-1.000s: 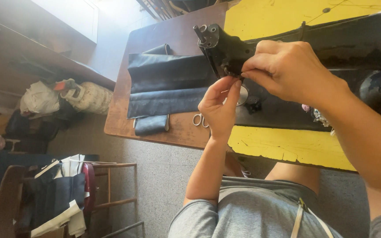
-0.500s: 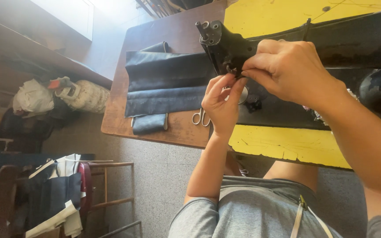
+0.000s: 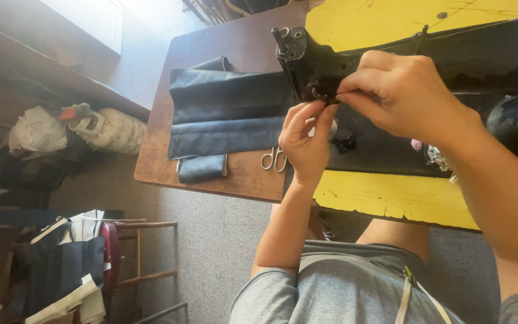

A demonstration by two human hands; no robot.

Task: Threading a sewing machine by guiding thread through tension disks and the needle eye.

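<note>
Table: brown wooden table [image 3: 235, 174] with a yellow top part [image 3: 391, 198].
Machine: black sewing machine [image 3: 331, 66] lies on the table.
Left hand [image 3: 307, 141]: fingers pinched together at the machine's end.
Right hand [image 3: 400, 93]: fingers pinched there too, on a part too small to see.
Cloth: dark cloth [image 3: 226, 111] lies flat beside the machine.
Scissors: small scissors [image 3: 274, 159] lie just under the left hand.
Chair: wooden chair [image 3: 133, 252] with clothes stands on the floor.

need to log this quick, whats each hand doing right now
Left hand: fingers pinched at the sewing machine head; what they hold cannot be told.
Right hand: fingers pinched at the same spot, contents hidden.
</note>
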